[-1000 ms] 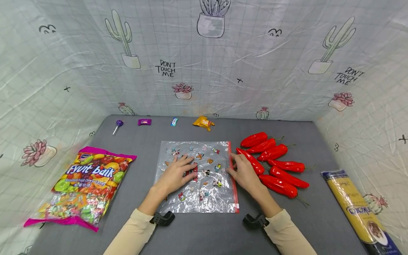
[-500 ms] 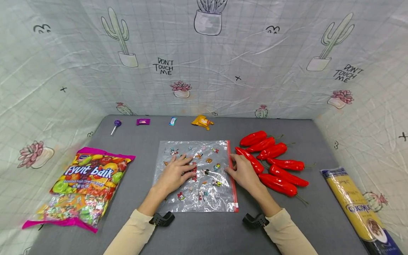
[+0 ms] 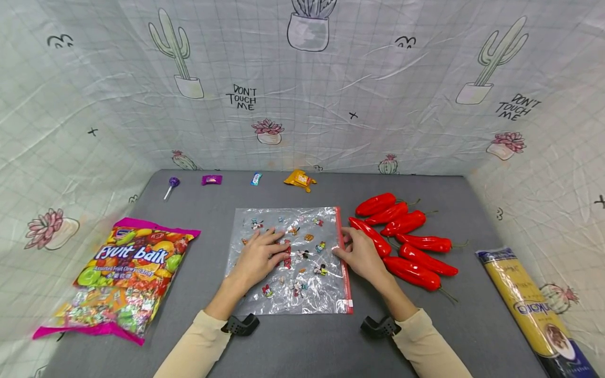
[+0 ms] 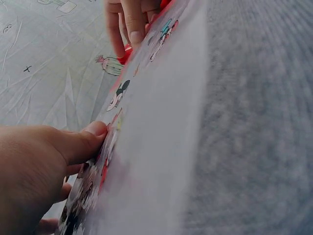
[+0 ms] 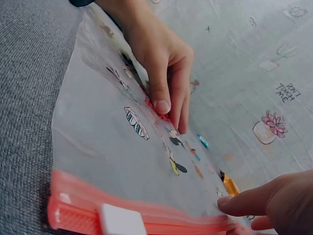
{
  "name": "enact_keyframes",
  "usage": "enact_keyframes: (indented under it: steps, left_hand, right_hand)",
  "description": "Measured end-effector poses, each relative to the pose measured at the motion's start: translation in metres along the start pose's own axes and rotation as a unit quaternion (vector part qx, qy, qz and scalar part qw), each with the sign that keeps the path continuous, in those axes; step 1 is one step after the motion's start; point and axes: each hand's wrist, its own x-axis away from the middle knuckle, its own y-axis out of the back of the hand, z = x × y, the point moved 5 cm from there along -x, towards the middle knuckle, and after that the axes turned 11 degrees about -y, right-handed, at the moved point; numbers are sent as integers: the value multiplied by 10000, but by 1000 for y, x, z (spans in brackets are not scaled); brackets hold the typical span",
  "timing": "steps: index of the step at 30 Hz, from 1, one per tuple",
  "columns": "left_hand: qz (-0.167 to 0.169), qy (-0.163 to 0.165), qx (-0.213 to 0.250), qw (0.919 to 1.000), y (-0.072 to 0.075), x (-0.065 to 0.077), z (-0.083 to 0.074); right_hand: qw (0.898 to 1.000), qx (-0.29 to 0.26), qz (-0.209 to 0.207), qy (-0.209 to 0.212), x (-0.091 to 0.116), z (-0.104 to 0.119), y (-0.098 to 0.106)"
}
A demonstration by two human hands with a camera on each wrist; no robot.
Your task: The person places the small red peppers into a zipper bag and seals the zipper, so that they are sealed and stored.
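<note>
A clear zip bag (image 3: 309, 286) with cartoon prints lies flat on the grey table, its red zip strip (image 3: 347, 286) on the right. At the near end of that strip is a white slider (image 5: 122, 220). My left hand (image 3: 257, 258) rests on the middle of the bag, fingers spread and slightly bent. Over the zip edge lies my right hand (image 3: 363, 256), its thumb (image 5: 244, 199) touching the bag just inside the strip. Its other fingertips are partly hidden near the strip. Several red peppers (image 3: 407, 224) lie right beside this hand.
A large fruit candy bag (image 3: 137, 262) lies at left, a yellow and blue packet (image 3: 531, 310) at far right. Along the back edge are a lollipop (image 3: 174, 182), a purple sweet (image 3: 211, 179), a small blue sweet (image 3: 256, 179) and an orange packet (image 3: 300, 180). Printed cloth walls surround the table.
The camera view has shifted slightly. Both hands stay in place on the bag, and the things around them have not moved.
</note>
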Motion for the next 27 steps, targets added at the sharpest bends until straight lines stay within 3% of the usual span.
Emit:
enact_keyframes:
  steps: [5, 14, 27]
  left_hand:
    - [-93, 65, 26, 9999, 1, 1, 0]
    - [-341, 134, 115, 9993, 1, 1, 2]
    - [-510, 299, -32, 9982, 2, 1, 3]
  right_hand:
    - [9997, -193, 163, 72, -1, 0, 0]
    - [9922, -1070, 636, 120, -3, -3, 2]
    - [9910, -1275, 277, 291, -2, 1, 5]
